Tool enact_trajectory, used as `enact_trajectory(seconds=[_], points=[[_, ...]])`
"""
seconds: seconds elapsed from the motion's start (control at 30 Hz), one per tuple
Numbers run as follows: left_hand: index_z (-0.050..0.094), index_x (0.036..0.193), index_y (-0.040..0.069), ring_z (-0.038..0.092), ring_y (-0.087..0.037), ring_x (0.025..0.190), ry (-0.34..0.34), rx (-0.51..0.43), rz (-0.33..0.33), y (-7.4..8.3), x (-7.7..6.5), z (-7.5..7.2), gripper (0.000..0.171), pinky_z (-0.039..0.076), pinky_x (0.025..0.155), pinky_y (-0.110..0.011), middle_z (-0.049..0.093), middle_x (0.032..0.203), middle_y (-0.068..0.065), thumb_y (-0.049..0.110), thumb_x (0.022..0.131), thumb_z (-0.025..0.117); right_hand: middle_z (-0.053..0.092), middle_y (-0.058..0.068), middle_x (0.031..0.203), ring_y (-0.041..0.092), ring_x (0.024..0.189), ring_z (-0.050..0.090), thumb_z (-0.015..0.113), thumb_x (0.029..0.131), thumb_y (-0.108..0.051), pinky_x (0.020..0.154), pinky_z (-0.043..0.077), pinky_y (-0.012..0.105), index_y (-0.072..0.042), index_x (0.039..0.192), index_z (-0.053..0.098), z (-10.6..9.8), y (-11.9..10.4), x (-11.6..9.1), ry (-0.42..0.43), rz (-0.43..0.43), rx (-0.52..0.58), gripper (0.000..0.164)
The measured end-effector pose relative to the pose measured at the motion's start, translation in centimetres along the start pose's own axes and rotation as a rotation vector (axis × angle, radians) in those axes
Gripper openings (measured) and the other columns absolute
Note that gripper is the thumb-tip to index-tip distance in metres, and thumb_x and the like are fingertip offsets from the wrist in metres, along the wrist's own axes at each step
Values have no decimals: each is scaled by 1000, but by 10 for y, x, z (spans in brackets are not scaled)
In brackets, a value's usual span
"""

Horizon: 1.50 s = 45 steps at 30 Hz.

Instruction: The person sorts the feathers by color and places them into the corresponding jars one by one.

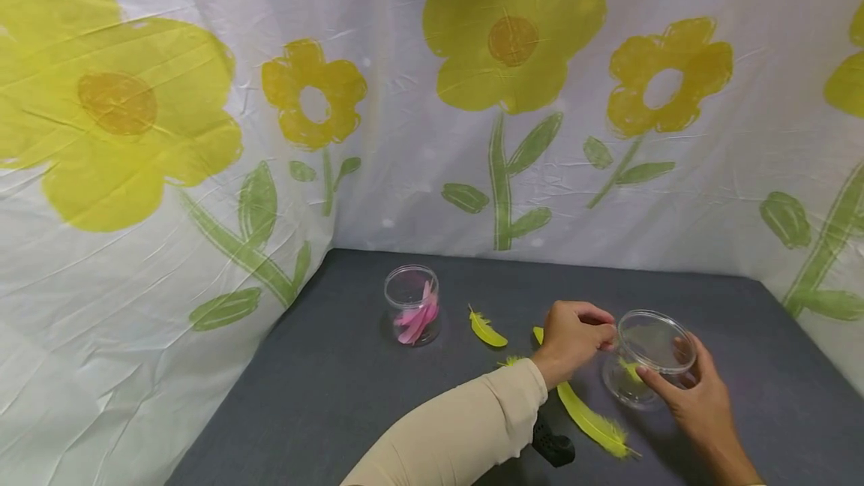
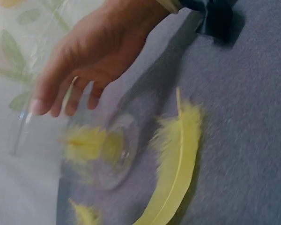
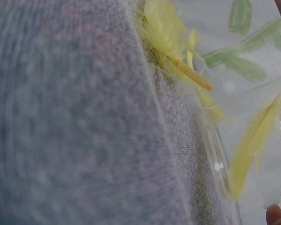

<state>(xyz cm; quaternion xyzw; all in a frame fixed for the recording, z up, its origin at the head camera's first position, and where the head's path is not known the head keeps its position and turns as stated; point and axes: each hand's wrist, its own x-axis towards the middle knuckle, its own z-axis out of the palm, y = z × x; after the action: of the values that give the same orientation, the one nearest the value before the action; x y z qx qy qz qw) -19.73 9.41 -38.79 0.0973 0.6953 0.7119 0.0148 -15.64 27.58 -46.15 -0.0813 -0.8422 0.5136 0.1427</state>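
My right hand (image 1: 702,396) grips a clear jar (image 1: 655,373) from its right side, thumb across the front. A yellow feather (image 2: 84,143) is inside it. My left hand (image 1: 570,340) is at the jar's left rim, its thumb and fingertips close together; I cannot tell whether anything is between them. In the left wrist view, the right hand (image 2: 93,61) reaches down over the jar wall. Seen in the right wrist view, a slender yellow feather (image 3: 255,145) leans inside the clear wall. A long yellow feather (image 1: 594,422) lies on the table between the forearms.
A second clear jar (image 1: 412,291) with pink feathers (image 1: 418,321) stands further left. A small yellow feather (image 1: 486,328) lies to its right, and others are partly hidden by the left arm. The dark grey table (image 1: 324,366) ends at a flower-printed curtain (image 1: 405,171).
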Motion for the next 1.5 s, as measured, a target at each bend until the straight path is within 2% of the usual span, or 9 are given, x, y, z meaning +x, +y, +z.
enact_trajectory(seconds=[0.13,0.37,0.53,0.7,0.83,1.03,1.23,1.43,1.5], points=[[73,80,8,67,-22,62,-7,-65,27,4,3,-16,13,55,56,-28,66,71,-1,-5,82,72,31,24,150,47,122,38,76,84,-31,87,36,43,-8,155,6,-1,1,0,-1,9,-7,103],[73,87,5,66,-23,64,-46,-149,72,6,7,-45,8,57,62,-34,68,79,-11,-2,84,71,31,25,149,51,118,40,76,85,-33,75,40,29,-9,155,5,-4,4,-1,-20,7,-37,103],[73,87,3,64,-21,62,-23,-134,52,-4,6,-58,6,57,62,-37,68,79,-13,-2,83,72,32,24,149,50,119,41,76,85,-31,73,36,20,-9,155,6,-3,4,-1,-17,-2,-27,102],[73,85,4,62,-18,59,12,-92,-5,-20,1,-65,6,57,64,-43,67,76,-10,-1,82,73,30,25,150,51,120,39,75,85,-31,84,41,38,-9,155,5,-2,4,0,-22,5,-13,102],[72,87,2,63,-23,60,1,-56,-42,-36,-5,-67,5,57,60,-39,66,75,-9,0,82,73,29,25,151,50,122,38,76,85,-31,89,36,53,-9,155,5,0,5,0,-19,8,1,102],[71,86,-1,62,-24,58,13,43,-130,-62,-14,-63,8,56,54,-40,64,70,-5,-2,79,74,30,24,150,49,121,39,76,85,-32,73,36,16,-9,155,5,-2,5,0,-18,7,-8,102],[70,84,2,57,-17,50,25,137,-190,-78,-21,-57,10,51,45,-33,60,62,-5,-5,77,73,31,22,151,46,122,40,76,84,-32,76,36,18,-10,156,7,-1,4,0,0,7,-3,102],[69,82,3,55,-15,45,6,179,-206,-85,-25,-50,14,50,42,-29,60,63,-2,-8,75,73,32,22,150,43,125,38,77,84,-28,76,30,6,-10,155,9,1,3,0,15,-14,25,100],[69,81,3,54,-13,45,7,183,-208,-86,-25,-48,15,50,42,-28,60,64,-2,-9,74,73,31,22,150,43,125,38,77,84,-29,80,31,11,-11,156,9,1,3,0,12,-10,23,100]])
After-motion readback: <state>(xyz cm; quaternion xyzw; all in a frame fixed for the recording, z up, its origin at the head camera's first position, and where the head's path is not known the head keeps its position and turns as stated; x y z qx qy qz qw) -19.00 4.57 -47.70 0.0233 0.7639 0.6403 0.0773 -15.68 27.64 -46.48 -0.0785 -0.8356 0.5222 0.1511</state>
